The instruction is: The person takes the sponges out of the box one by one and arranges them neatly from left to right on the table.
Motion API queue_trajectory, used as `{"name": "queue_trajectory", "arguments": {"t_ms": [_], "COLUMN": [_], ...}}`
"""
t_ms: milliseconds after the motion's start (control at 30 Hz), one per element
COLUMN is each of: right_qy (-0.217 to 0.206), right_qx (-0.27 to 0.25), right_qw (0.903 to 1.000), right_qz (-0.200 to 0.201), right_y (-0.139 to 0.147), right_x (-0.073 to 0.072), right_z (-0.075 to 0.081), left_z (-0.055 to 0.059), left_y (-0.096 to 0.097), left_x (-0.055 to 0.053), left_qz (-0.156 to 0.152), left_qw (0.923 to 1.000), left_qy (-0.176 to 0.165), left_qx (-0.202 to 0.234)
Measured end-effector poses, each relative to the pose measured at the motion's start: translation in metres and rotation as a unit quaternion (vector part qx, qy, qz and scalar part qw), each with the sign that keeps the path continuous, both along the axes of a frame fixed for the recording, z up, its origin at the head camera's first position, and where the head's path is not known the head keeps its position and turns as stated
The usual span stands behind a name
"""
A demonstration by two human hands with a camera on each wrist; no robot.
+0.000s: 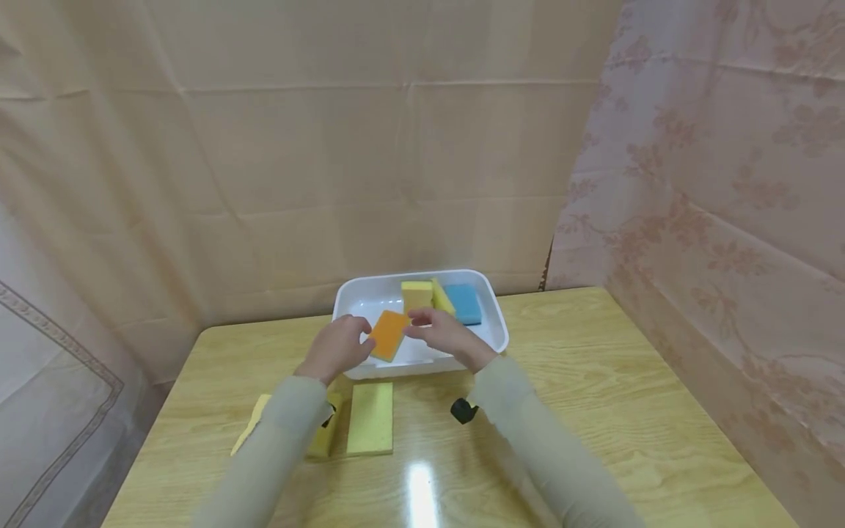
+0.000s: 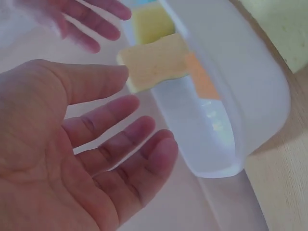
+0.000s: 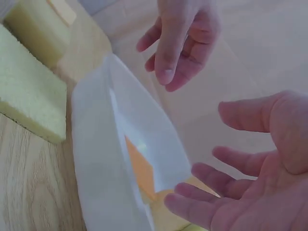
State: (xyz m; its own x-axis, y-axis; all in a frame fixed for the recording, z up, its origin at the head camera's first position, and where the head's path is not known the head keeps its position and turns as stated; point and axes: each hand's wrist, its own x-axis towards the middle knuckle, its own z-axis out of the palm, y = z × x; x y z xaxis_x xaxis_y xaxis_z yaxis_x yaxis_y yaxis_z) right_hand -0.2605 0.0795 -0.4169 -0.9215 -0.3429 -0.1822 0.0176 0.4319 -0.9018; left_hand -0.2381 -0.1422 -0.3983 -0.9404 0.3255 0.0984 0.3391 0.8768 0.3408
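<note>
My left hand [image 1: 337, 346] and right hand [image 1: 449, 334] hover over a white tray [image 1: 359, 295] from either side, fingers apart and nothing held. Between them an orange sponge [image 1: 388, 335] lies tilted in the tray near its front wall. Both wrist views show the fingertips off this orange sponge [image 2: 201, 77], with loosely bent fingers on the left hand [image 2: 96, 130] and on the right hand [image 3: 240, 178]. Behind it in the tray stand a pale yellow sponge [image 1: 416, 295], a leaning yellow sponge [image 1: 443, 297] and a blue sponge [image 1: 465, 303].
On the wooden table [image 1: 561, 367] in front of the tray lies a flat pale yellow sponge [image 1: 371, 418]. Left of it, partly behind the left forearm, are a thicker yellow sponge [image 1: 323, 438] and a thin yellow piece [image 1: 251, 423]. A beige curtain [image 1: 396, 161] hangs behind.
</note>
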Motion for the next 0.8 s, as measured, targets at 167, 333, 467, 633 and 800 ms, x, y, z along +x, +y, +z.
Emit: {"name": "queue_trajectory", "arguments": {"t_ms": [167, 333, 467, 633, 800], "right_qy": [-0.081, -0.147, -0.173, -0.207, -0.241], "right_qx": [-0.093, -0.195, -0.253, -0.315, -0.357], "right_qw": [0.9921, 0.9673, 0.9451, 0.9123, 0.8785], "right_qz": [-0.026, -0.067, -0.114, -0.160, -0.208], "right_y": [-0.005, -0.012, -0.019, -0.026, -0.030], "right_x": [-0.018, -0.031, -0.036, -0.041, -0.046], "right_z": [-0.002, -0.004, -0.009, -0.016, -0.019], "left_z": [0.002, 0.004, 0.003, -0.001, -0.003], "left_y": [0.003, 0.005, 0.004, -0.003, -0.008], "left_x": [-0.021, -0.040, -0.052, -0.064, -0.072], "left_qz": [-0.006, -0.001, 0.018, 0.044, 0.051], "left_qw": [0.9999, 0.9994, 0.9968, 0.9921, 0.9898], "left_qy": [-0.014, -0.031, -0.058, -0.096, -0.124], "left_qx": [-0.005, -0.017, -0.052, -0.068, -0.049]}}
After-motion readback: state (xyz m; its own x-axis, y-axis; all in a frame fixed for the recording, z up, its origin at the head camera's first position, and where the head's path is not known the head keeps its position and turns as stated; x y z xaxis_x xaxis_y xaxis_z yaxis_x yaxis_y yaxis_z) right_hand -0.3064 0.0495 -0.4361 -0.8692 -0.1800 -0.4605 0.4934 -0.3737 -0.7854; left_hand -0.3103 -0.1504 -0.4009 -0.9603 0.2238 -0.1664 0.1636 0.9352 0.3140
